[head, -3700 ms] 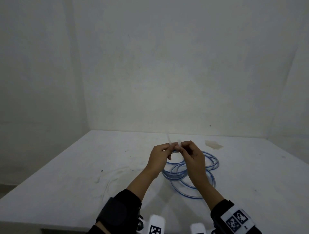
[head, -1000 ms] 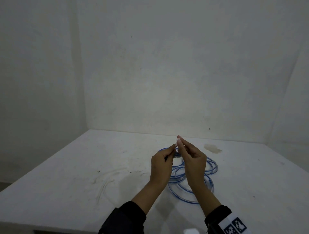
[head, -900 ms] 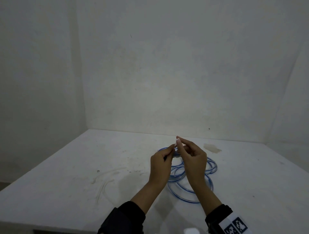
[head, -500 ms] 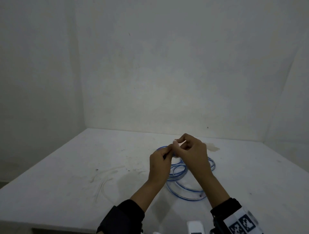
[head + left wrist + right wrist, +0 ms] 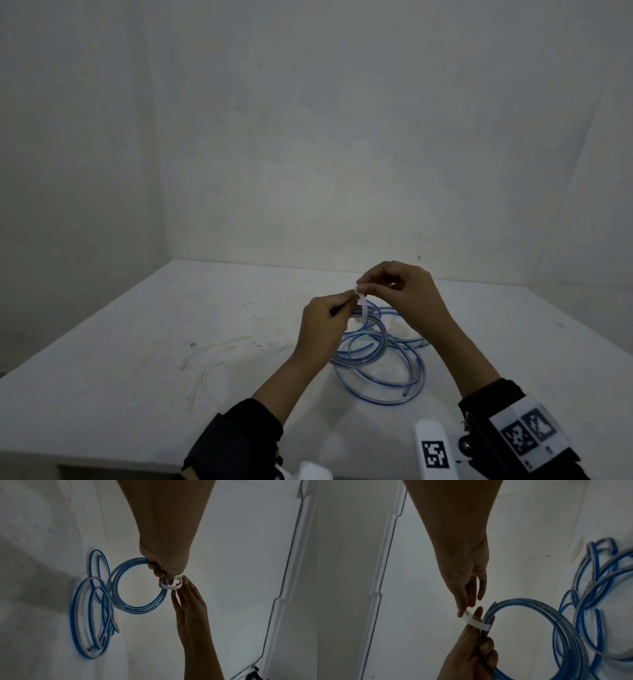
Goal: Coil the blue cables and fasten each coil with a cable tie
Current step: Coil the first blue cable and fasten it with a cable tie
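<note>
While the left hand (image 5: 322,325) grips a small coil of translucent blue-striped cable (image 5: 137,585), fingers curled around its bundled turns and lifted above the white table (image 5: 137,342), the right hand (image 5: 404,294) pinches the end of a white plastic cable tie (image 5: 171,584) between thumb and fingertips. Compared with a moment ago, when both hands met at one tight point, the tie now shows as a visible loop bent around the coil, with the right hand raised a little higher. That suggests the strap has been wrapped and is being closed or drawn tight, though this coil is not yet clearly fastened. More loose loops of blue cable (image 5: 387,370) lie on the table just beneath and to the right of the hands, apparently still to be tied. Whether the strap's tail has entered its locking head is hidden behind the fingertips. Faint pale strands (image 5: 212,363) on the table to the left are too dim to identify.
</note>
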### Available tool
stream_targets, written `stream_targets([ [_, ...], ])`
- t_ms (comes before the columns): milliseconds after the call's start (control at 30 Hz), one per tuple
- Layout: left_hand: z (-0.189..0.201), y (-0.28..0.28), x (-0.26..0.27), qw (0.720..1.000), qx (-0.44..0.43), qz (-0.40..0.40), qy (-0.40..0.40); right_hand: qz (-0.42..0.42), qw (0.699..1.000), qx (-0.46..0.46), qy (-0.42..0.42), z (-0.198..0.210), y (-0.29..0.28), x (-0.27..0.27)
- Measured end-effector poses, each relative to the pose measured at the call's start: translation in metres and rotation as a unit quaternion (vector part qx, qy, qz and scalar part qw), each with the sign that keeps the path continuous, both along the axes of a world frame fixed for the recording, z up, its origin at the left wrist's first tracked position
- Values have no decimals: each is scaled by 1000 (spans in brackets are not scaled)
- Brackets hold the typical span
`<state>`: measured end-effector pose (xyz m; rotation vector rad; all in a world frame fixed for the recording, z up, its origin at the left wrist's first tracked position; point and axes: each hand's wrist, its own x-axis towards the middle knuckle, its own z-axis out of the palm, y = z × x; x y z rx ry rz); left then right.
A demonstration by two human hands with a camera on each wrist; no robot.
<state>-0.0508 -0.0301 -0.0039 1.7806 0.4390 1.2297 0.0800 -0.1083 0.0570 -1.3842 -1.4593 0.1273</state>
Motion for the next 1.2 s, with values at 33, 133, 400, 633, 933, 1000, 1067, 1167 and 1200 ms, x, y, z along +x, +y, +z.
stream_targets([
  [33, 0, -1, 0, 1000, -5, -4, 1, 6, 1000, -2, -25, 3, 0, 1],
  [133, 3, -3, -2, 999, -18, -27, 15, 15, 992, 33, -124, 7, -1, 4],
  [400, 9, -8, -3, 993, -83, -77, 11, 5, 970, 56, -236, 4, -4, 6],
  [633, 17, -13, -5, 991, -98, -88, 37, -12, 970, 29, -241, 5, -2, 6],
  [933, 18, -8, -9, 986, -120, -107, 44, 4, 988, 13, -156, 5, -3, 8],
  [1000, 16, -8, -8, 984, -135, -109, 34, 15, 988, 13, -155, 8, -4, 7],
  [1067, 15, -8, -8, 983, -141, -113, 29, 25, 987, 15, -155, 10, -6, 5],
  [1167, 14, -8, -7, 982, -141, -122, 27, 27, 986, 35, -158, 12, -4, 3],
  [1200, 14, -8, -7, 981, -144, -128, 26, 21, 985, 45, -167, 13, -4, 3],
])
